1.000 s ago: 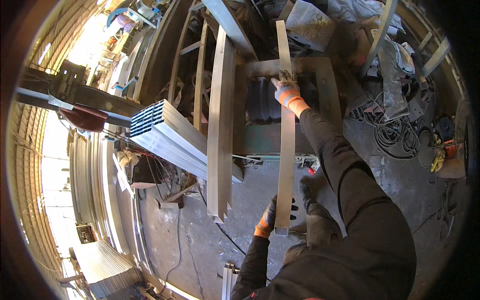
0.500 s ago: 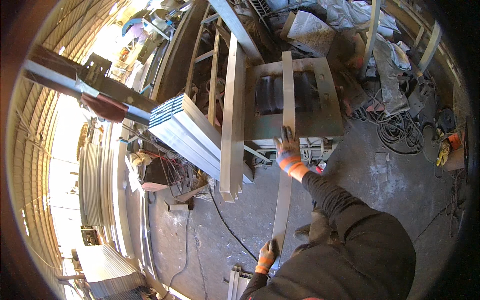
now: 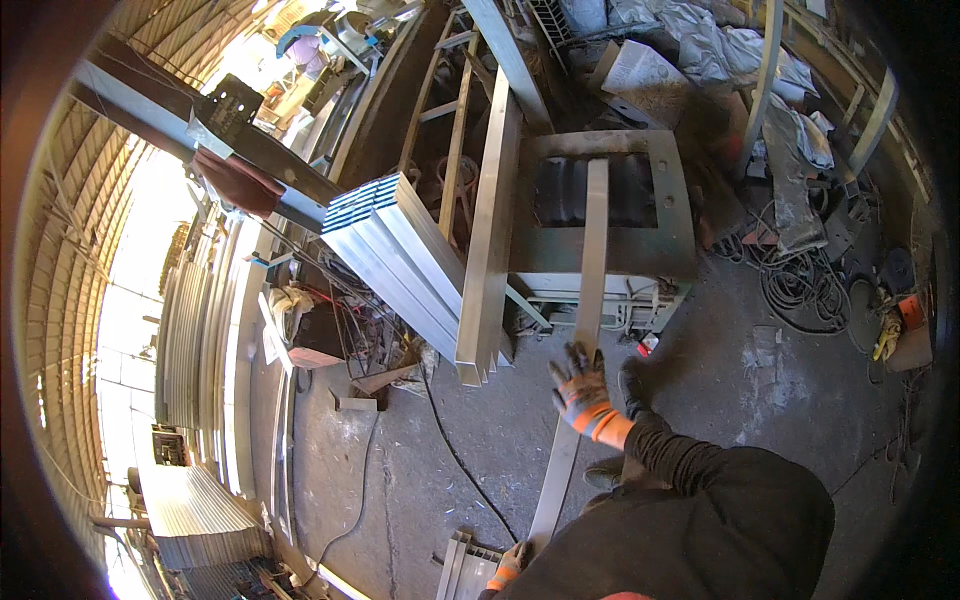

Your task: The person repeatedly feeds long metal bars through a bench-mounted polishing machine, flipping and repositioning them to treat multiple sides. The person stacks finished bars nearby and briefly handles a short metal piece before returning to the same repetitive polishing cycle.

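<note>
**On a grey workshop floor (image 3: 760, 410), two gloved hands at one long metal bar (image 3: 592, 310)**

The room is a crowded workshop, with bright light entering at the nine o'clock side. I count the clock directions from the right hand (image 3: 583, 390), as the view shows them. This hand has its fingers spread, and its palm side is laid against the bar; it does not wrap around it. The left hand (image 3: 510, 567) is at seven o'clock, by the near end of the bar. It is partly hidden, so I cannot tell if it pinches the metal. The bar goes from there up to twelve o'clock, where its far end is seen over a metal frame (image 3: 550, 245) with a dark opening. I cannot tell if they touch. Just beside the left hand, at its nine o'clock, are short metal profiles (image 3: 462, 568). Leaning tubes (image 3: 490, 240) are at eleven o'clock, and a bundle of pale tubes (image 3: 390, 265) is at ten. Farther away, coiled cable (image 3: 805, 295) lies at two o'clock, and corrugated sheets (image 3: 200, 510) at eight.
</note>
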### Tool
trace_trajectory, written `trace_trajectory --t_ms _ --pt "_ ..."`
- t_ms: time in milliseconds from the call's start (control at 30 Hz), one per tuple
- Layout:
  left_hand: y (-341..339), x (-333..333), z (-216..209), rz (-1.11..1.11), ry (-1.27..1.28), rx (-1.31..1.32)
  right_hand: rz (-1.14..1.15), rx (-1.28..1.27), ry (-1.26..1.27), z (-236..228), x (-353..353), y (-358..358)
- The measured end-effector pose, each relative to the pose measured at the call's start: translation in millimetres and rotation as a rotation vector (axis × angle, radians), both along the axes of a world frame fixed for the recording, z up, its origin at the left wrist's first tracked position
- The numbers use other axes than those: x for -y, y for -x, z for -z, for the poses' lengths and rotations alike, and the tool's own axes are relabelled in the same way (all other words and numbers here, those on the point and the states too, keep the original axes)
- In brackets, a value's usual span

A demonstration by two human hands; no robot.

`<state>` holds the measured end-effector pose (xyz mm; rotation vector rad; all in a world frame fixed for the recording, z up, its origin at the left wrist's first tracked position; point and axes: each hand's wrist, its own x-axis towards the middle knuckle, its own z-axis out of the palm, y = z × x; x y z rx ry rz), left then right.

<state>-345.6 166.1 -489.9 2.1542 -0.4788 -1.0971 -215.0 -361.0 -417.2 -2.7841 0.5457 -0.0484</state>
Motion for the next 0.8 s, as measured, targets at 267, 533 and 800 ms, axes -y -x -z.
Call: trace_trajectory --t_ms 267,533,800 --pt "-139.0 271.3 25.5 -0.139 0.145 -0.117 0.365 0.580 -0.250 34.1 255.2 -150.7" --pt "-244.2 527.1 -56.5 -0.173 0.556 -0.540 0.509 0.181 -0.006 35.1 472.0 -292.5" --pt "-234.7 506.8 -30.2 0.489 0.661 0.471 0.437 0.078 0.266 30.9 417.5 -271.7"
